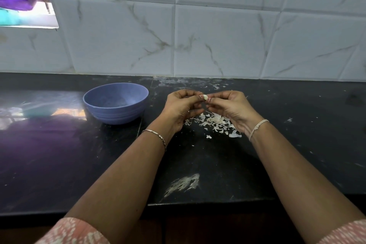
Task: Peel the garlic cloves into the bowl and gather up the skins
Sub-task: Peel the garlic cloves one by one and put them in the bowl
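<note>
Both hands, left hand [183,105] and right hand [227,106], pinch the garlic clove [205,97] at frame centre; slipping fingers could drop it among the skins [215,125], missing the bowl [115,103].

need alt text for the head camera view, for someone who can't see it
The left hand and right hand pinch a small garlic clove between their fingertips above a black counter. A pile of papery skins lies on the counter beneath them. A blue bowl stands to their left, before a white tiled wall.
</note>
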